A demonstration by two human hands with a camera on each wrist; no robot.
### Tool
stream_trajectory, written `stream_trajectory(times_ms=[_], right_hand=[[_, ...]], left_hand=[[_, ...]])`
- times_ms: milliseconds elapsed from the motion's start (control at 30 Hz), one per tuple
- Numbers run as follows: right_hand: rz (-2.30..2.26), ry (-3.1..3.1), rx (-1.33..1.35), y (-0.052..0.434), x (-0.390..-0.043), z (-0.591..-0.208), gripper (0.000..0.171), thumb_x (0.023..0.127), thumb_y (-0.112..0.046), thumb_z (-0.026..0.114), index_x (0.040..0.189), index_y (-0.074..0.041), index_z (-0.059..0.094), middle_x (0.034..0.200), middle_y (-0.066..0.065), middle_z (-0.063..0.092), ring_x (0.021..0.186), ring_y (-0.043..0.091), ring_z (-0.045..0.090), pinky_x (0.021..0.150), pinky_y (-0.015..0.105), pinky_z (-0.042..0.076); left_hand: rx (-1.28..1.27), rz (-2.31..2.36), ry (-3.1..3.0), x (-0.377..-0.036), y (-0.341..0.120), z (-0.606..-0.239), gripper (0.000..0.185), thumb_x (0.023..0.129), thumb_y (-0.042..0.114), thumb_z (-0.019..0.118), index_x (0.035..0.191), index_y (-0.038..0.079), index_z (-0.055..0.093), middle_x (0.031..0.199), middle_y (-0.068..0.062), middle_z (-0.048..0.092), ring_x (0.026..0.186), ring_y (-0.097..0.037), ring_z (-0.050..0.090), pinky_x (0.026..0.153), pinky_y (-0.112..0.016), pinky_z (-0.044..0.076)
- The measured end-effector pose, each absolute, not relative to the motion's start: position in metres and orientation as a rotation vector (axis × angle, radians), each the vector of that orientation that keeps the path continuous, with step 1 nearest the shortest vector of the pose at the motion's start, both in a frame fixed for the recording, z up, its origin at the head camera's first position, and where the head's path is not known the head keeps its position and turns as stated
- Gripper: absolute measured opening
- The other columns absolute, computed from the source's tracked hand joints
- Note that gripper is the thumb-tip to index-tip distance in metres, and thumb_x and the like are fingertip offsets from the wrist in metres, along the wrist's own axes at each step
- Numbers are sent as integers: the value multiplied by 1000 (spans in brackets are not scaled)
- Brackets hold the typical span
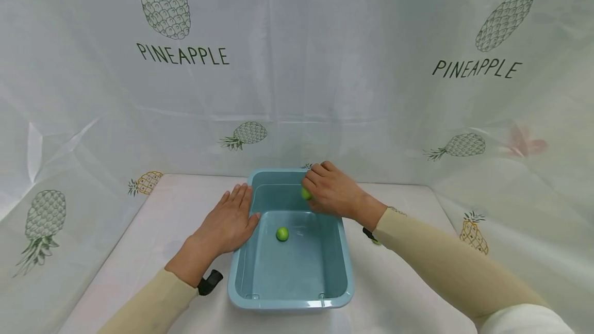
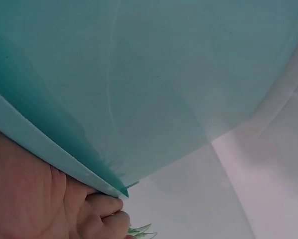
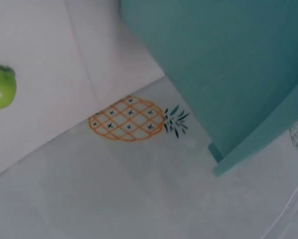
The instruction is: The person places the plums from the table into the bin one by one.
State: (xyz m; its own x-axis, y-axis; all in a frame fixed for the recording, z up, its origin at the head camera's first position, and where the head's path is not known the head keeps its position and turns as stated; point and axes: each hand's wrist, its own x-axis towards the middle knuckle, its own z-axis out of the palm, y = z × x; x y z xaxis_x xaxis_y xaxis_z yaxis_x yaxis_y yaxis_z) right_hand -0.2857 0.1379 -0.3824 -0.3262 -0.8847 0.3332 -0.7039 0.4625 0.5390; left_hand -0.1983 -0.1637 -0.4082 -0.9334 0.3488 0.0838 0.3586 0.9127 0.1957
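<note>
My right hand (image 1: 331, 189) grips a small round green fruit (image 1: 306, 193) above the far right part of a blue plastic tub (image 1: 291, 304). The fingers curl round the fruit and hide part of it. A second green fruit (image 1: 282, 234) lies on the tub's floor. Flat against the tub's left rim rests my left hand (image 1: 234, 219), its fingers extended forward and thumb over the edge. The left wrist view shows that hand (image 2: 34, 194) right along the rim (image 2: 49, 154). In the right wrist view the tub wall (image 3: 204, 69) fills the upper right.
Another green fruit (image 3: 2, 88) lies on the white tabletop (image 3: 34, 45) right of the tub, mostly hidden by my right wrist in the head view. A pineapple-printed sheet (image 1: 320, 92) hangs behind the table and along its sides.
</note>
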Motion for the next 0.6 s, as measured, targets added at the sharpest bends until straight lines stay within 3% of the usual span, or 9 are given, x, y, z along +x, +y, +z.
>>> stream_trajectory(times_ms=[600], right_hand=[[-424, -2119, 1333, 115, -288, -406, 21, 92, -30, 59, 84, -15, 48, 77, 0, 43, 75, 20, 38, 77, 36, 36]], left_hand=[[-563, -326, -3032, -200, -164, -410, 76, 110, 40, 49, 161, -13, 26, 169, -30, 26, 160, -46, 22, 129, -61, 23]])
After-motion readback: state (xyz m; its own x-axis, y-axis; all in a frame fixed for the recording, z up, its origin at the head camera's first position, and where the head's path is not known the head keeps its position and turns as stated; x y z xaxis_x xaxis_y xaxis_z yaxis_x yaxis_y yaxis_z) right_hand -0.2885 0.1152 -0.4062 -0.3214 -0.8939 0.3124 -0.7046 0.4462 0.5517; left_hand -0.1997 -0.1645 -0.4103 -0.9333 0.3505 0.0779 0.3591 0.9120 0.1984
